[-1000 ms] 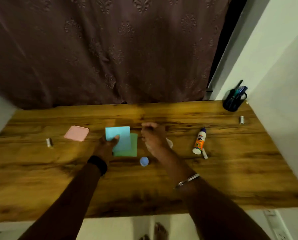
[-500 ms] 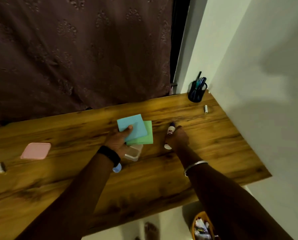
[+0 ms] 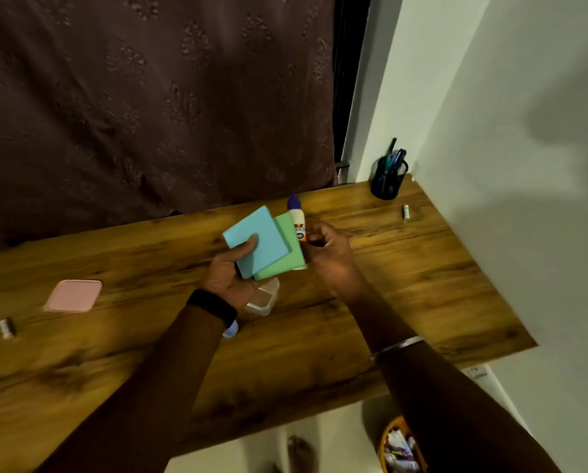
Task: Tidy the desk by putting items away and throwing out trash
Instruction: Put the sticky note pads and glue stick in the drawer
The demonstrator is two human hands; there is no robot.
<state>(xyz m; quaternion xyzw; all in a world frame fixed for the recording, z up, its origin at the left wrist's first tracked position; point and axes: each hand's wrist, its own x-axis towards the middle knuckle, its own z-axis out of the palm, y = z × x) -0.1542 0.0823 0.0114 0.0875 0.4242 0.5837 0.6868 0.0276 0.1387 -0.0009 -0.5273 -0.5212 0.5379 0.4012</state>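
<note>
My left hand (image 3: 231, 274) holds a blue sticky-note pad (image 3: 256, 242) stacked on a green pad (image 3: 282, 257), lifted above the wooden desk (image 3: 405, 268), thumb on top of the blue one. My right hand (image 3: 330, 257) grips a white glue bottle (image 3: 297, 221) with a purple cap, raised upright right behind the pads. A small clear plastic container (image 3: 263, 297) sits on the desk under my left wrist. A pale blue round cap (image 3: 230, 331) peeks out beside my left forearm.
A pink square lid (image 3: 74, 296) and a small spool (image 3: 6, 327) lie at the desk's left. A black pen holder (image 3: 386, 179) stands in the far right corner, a small white tube (image 3: 405, 212) near it. An orange basket of clutter (image 3: 400, 447) sits on the floor below.
My right hand closed round the glue bottle and lifted it off the desk up beside the pads. My left hand raised the two pads. The view swung right.
</note>
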